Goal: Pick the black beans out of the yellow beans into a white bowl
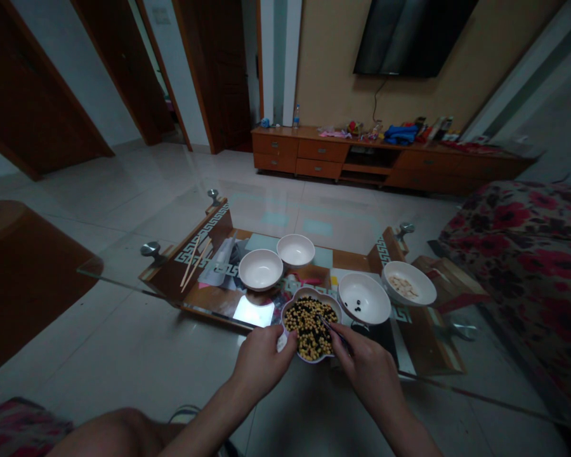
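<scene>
While my right grip pinches thin metal pincers, tips angled down-left into the yellow-and-black beans, my left grip clasps the white scalloped ceramic bowl, bottom centre of frame.

white bowls x4 | flower bowl x1 | hands x2 | utensil x1 | chopstick prs x1 | bottle x1 | TV x1

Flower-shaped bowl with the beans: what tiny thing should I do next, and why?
Probably use the tweezers in the right hand to lift one more black bean from the flower-shaped bowl into the white bowl beside it. Black beans lie mixed among the yellow ones, and that white bowl already holds a few black beans.
</scene>
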The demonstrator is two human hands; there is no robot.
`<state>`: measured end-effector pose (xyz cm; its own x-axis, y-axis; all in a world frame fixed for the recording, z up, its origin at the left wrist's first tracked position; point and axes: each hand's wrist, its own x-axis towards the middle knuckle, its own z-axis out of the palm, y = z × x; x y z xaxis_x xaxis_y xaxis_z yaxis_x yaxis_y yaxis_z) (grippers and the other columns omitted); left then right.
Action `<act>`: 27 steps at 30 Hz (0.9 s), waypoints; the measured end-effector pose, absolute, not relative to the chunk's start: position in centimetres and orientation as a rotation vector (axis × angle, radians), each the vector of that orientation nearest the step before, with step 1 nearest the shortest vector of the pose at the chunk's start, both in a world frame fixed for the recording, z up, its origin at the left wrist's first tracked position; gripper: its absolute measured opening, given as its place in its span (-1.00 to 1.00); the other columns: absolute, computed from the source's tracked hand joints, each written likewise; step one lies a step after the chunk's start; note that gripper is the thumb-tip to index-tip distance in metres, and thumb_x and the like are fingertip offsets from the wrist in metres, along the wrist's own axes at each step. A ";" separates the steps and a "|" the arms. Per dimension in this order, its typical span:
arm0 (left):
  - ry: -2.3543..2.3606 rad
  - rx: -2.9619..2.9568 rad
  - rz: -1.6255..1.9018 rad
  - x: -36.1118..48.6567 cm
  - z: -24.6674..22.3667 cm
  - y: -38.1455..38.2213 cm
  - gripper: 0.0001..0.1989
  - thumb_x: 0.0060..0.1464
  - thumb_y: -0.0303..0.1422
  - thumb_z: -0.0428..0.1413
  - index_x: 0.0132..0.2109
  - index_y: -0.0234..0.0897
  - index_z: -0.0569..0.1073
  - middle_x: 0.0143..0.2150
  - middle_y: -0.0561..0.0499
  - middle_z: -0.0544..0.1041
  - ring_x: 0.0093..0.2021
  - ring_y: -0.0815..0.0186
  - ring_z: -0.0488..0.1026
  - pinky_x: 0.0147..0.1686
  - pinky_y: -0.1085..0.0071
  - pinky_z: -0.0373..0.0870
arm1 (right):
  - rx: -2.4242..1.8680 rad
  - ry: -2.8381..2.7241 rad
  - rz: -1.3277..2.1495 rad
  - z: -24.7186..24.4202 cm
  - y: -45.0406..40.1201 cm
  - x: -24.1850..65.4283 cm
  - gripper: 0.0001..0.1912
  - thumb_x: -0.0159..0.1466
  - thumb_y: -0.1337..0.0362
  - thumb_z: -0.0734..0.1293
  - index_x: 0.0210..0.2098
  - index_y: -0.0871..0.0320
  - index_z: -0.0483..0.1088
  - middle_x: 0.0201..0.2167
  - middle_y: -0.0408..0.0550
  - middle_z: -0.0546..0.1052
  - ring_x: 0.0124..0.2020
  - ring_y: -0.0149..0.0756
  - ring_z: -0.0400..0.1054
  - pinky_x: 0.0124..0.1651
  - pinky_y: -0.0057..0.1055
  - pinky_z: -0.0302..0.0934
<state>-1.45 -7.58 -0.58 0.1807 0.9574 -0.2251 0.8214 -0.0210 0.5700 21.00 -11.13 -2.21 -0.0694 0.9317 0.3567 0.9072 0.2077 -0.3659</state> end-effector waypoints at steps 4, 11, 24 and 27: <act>1.664 1.861 0.296 -1.4 -0.6 -7.6 -0.55 0.34 -0.07 -0.01 -0.32 -0.27 0.58 -0.40 -0.06 0.61 -0.36 0.22 0.50 -0.41 0.36 0.01 | -1.690 -2.000 0.075 -2.0 -11.0 21.0 -0.63 0.46 0.17 0.17 -0.01 0.08 0.59 -0.17 0.00 0.69 -0.32 -0.30 0.61 -0.31 -0.51 0.40; 1.661 1.858 0.276 -1.4 -0.4 -7.5 -0.56 0.34 -0.09 -0.01 -0.31 -0.28 0.59 -0.40 -0.05 0.60 -0.37 0.23 0.49 -0.41 0.37 0.01 | -1.673 -2.030 0.080 -1.6 -10.9 21.1 -0.63 0.47 0.18 0.17 -0.02 0.09 0.60 -0.18 0.00 0.70 -0.34 -0.31 0.61 -0.33 -0.53 0.39; 1.666 1.857 0.317 -1.4 -0.5 -7.6 -0.52 0.33 -0.06 -0.02 -0.39 -0.28 0.54 -0.43 -0.06 0.58 -0.40 0.25 0.46 -0.43 0.36 -0.05 | -1.566 -1.998 -0.016 -1.4 -11.1 20.9 -0.62 0.50 0.19 0.15 0.00 0.14 0.58 -0.12 0.04 0.68 -0.26 -0.30 0.62 -0.19 -0.49 0.45; 1.666 1.868 0.314 -1.4 -0.6 -7.6 -0.53 0.33 -0.06 -0.02 -0.38 -0.27 0.54 -0.42 -0.06 0.58 -0.38 0.23 0.47 -0.42 0.36 -0.04 | -1.545 -1.995 -0.095 -0.9 -11.2 21.2 -0.65 0.49 0.20 0.19 0.01 0.17 0.58 -0.10 0.04 0.68 -0.23 -0.30 0.62 -0.15 -0.49 0.44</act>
